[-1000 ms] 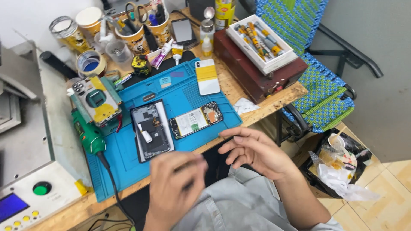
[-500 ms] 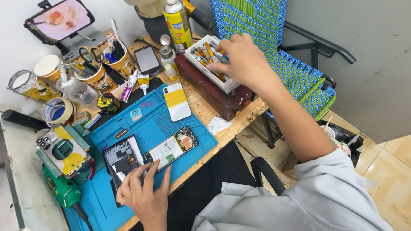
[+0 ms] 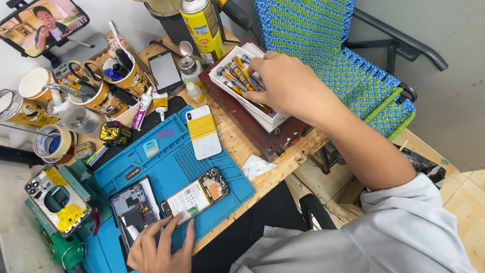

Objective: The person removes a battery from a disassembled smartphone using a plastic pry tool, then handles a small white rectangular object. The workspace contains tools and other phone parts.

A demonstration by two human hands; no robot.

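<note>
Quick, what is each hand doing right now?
Left hand: open, fingers spread, resting on the opened phone on the blue mat.
Right hand: curled over the screwdrivers in the white tray; whether it holds one cannot be told.

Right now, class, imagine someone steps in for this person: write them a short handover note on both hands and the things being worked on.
Right hand: reaching into the white tray of screwdrivers on the dark red case; whether it grips one is hidden.
Left hand: fingertips resting on the opened phone on the blue mat.
Its dark frame part lies just left of it.
Done: phone is open, insides exposed.
Left: no tool at the phone yet.
</note>
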